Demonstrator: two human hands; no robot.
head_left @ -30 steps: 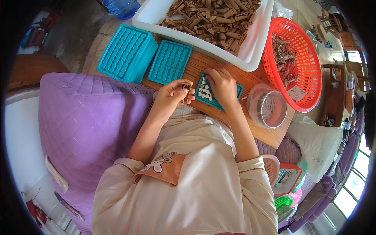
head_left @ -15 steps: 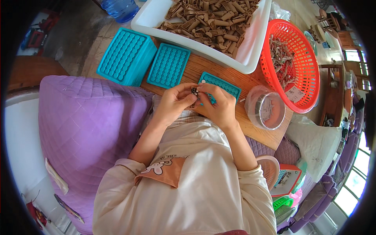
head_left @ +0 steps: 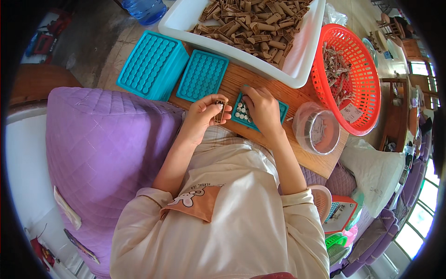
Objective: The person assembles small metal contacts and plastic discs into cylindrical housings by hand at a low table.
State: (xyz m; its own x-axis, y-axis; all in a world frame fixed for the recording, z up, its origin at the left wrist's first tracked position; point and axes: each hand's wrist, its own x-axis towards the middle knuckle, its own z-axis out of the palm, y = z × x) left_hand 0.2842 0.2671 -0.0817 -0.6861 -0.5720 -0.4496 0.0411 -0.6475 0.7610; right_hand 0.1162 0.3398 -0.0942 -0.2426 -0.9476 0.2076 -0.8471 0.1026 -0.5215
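My left hand (head_left: 201, 120) is closed on a small brown plastic housing (head_left: 219, 111), held upright between thumb and fingers, with darker detail inside its open face. Just right of it, a shallow teal tray (head_left: 284, 109) rests on the wooden table and holds several small white round pieces (head_left: 241, 111). Over this tray reaches my right hand (head_left: 263, 108), its fingers bent down and drawn together at the far left part. What lies at those fingertips is hidden.
Two more teal trays (head_left: 203, 76) (head_left: 151, 65), the left one a tall stack, stand left. Behind is a white bin (head_left: 223, 44) of brown housings (head_left: 260, 28). A red basket (head_left: 367, 83) and a plastic-lined round tub (head_left: 320, 146) are right. A purple quilted cushion (head_left: 102, 153) lies left.
My hands were together at the small housing. My right hand has moved away to the teal tray, uncovering the white pieces, while my left hand keeps the housing, now turned upright.
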